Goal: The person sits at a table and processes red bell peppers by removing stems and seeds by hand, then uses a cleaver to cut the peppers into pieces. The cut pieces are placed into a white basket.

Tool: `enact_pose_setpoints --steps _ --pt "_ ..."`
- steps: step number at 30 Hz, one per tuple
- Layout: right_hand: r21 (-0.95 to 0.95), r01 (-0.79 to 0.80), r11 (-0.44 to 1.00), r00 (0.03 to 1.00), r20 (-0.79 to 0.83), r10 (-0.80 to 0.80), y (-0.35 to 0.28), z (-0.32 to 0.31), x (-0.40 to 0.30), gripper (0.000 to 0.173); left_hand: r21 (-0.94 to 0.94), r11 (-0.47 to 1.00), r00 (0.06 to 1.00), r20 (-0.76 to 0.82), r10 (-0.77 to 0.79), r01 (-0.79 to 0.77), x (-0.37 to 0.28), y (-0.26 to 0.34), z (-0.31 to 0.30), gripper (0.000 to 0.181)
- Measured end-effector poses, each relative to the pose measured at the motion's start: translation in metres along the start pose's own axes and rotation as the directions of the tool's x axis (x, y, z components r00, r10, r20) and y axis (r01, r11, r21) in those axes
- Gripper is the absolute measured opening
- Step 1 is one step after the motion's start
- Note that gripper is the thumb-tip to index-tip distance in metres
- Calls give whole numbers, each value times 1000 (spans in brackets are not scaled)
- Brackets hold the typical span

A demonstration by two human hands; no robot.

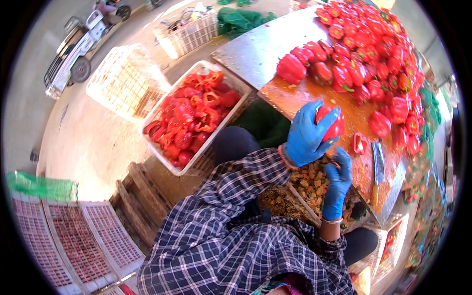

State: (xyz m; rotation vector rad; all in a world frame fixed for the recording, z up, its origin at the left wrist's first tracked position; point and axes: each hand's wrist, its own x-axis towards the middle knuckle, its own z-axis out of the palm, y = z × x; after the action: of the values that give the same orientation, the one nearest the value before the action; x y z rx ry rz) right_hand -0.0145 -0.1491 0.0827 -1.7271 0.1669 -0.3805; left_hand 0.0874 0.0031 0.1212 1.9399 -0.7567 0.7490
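My left hand (308, 136), in a blue glove, grips a whole red bell pepper (333, 127) above the edge of the metal table (254, 64). Just below it is my right hand (338, 184), also blue-gloved, its thumb and fingers apart with nothing seen between them. On the wet orange work area to the right lies a cut piece of red pepper (359, 143). Beside that piece rests a knife (378, 166), its wooden handle towards the near corner. A large heap of red bell peppers (368, 48) covers the far and right part of the table.
Left of the table stands a white plastic crate (162, 162) of opened red peppers. Pepper cores and seeds (309, 184) lie below the table edge. More crates (125, 81), a wooden pallet-like frame (142, 199), stacked crates (77, 236) and a three-wheeled cargo vehicle (73, 55) stand around.
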Motion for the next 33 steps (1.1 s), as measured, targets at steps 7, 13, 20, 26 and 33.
enact_pose_setpoints --steps 7,13,20,26,33 --pt "931 -364 -15 926 360 -113 75 -52 -3 61 -313 939 966 163 200 -141 -52 32 55 46" --pt "487 -260 834 927 -115 356 71 -120 -16 48 181 978 966 -252 -57 104 26 -37 -102 36" --pt "359 -316 878 835 -334 437 86 -158 -45 34 854 286 891 -359 -278 434 -109 -250 -289 63" --pt "-337 -55 940 936 -344 -68 31 -116 13 26 923 74 364 -75 -928 378 -285 -387 -378 54" --pt "-903 229 364 967 167 -193 46 -117 111 37 744 175 464 -199 -863 645 -173 -333 -346 51"
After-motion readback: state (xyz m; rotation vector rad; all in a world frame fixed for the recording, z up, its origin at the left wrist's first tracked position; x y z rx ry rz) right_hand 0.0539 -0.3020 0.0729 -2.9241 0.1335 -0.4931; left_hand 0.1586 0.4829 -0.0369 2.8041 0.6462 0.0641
